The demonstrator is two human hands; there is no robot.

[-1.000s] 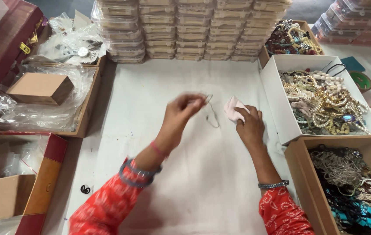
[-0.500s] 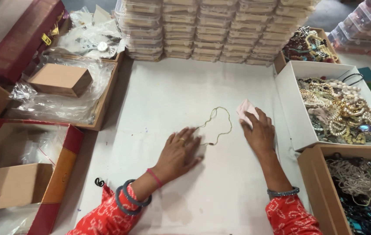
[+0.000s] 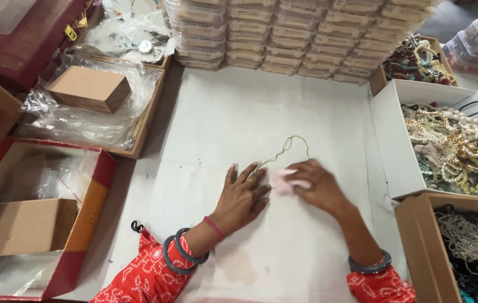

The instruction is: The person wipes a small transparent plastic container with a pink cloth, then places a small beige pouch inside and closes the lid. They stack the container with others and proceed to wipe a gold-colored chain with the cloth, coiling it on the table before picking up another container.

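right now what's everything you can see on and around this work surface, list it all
thin chain: one, greenish gold, looped on the white sheet above the hands
pink cloth: one, under the right hand
clear lidded boxes: many, stacked along the far edge
white box: one, right, full of mixed jewellery
cardboard boxes: two, right, holding beads and necklaces
brown block: one, on clear plastic in the left tray
red box: one, near left
left hand: flat on the sheet, touching the chain's end
right hand: pressing the cloth
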